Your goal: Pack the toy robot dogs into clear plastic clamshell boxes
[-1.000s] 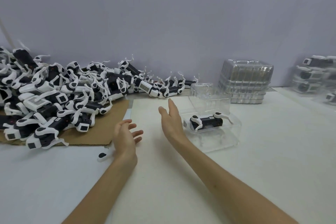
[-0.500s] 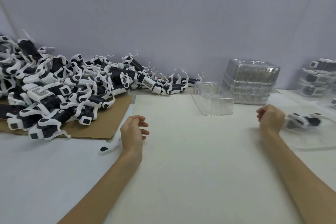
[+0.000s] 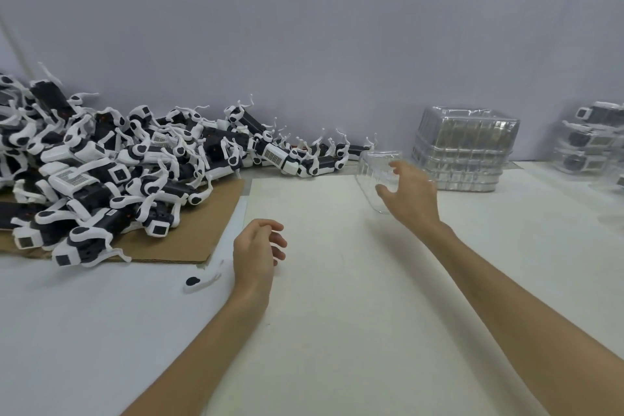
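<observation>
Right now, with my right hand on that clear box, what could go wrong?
The right hand grips the box at one end; it might flex or slip. The toy dogs lie tangled, so pulling one could drag others off the cardboard. The loose white part by the left hand could get swept away.

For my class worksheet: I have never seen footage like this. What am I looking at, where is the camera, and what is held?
No machine here: a person works with two bare hands. Every picture comes from one camera worn on their head, looking forward and down. The right hand grips an empty clear clamshell box. The left hand holds nothing, fingers loosely curled, over the white table. On the left, a pile of toy robot dogs lies on cardboard. Behind the right hand stands a stack of empty boxes; far right, packed boxes.
</observation>
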Demonstrator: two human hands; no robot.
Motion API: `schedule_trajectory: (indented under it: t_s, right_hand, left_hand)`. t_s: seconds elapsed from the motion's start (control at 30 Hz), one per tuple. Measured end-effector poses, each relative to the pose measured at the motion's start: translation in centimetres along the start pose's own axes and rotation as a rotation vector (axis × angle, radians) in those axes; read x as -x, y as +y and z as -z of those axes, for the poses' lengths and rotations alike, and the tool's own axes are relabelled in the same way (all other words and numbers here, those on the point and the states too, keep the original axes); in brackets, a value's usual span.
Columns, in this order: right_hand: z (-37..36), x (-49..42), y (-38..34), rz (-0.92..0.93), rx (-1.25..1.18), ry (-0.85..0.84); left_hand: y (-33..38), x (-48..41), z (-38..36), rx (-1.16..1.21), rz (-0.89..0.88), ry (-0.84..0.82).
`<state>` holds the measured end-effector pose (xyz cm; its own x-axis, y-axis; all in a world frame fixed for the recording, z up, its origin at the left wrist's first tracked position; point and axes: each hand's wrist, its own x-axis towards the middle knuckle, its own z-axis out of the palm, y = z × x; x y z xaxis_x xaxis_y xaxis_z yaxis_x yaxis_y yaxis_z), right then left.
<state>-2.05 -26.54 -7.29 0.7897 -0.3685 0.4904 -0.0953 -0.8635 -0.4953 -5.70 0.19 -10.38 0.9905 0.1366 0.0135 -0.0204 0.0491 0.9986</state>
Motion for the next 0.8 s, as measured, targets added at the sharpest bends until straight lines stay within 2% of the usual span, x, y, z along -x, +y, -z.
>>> schedule_trajectory:
  t_s: [0.07,0.13,0.2,0.27,0.37,0.47,0.53,0.6,0.67,0.8]
  right_hand:
    - [-0.6,-1.1,-0.5,-0.093,0.013,-0.013]
    - [-1.1,-2.0,-0.5,-0.156,0.160,-0.085]
    - [-1.4,-2.3,-0.3,-0.171,0.340,-0.190]
    - [-1.4,-2.0,-0.2,-0.139,0.386,-0.201]
    - [-1.4,-0.4,-1.3,-0.078,0.185,-0.122]
    - [-0.4,2.2,-3.6,-0.071,-0.207,-0.074]
    - [0.8,4.4,-5.4,-0.092,-0.587,-0.148]
    - [1.4,6.4,-6.8,-0.057,-0.833,-0.231]
    - [1.2,8.4,-7.5,-0.029,-0.935,-0.286]
    - [0.7,10.3,-7.7,-0.006,-0.952,-0.283]
  left_hand:
    - [0.1,0.0,0.1,0.008,0.003,-0.002]
    - [0.3,-0.1,0.3,0.027,0.017,0.001]
    - [0.5,-0.2,0.5,0.045,0.039,-0.005]
    - [0.6,-0.2,0.6,0.052,0.066,-0.045]
    - [0.9,-0.5,0.7,0.039,0.124,-0.151]
    - [1.2,-0.6,0.8,0.077,0.166,-0.254]
    - [1.5,-0.6,1.0,0.132,0.196,-0.332]
    - [1.8,-0.4,0.9,0.189,0.194,-0.428]
    - [2.2,-0.1,0.8,0.233,0.138,-0.501]
    - [2.3,0.3,0.9,0.238,-0.028,-0.490]
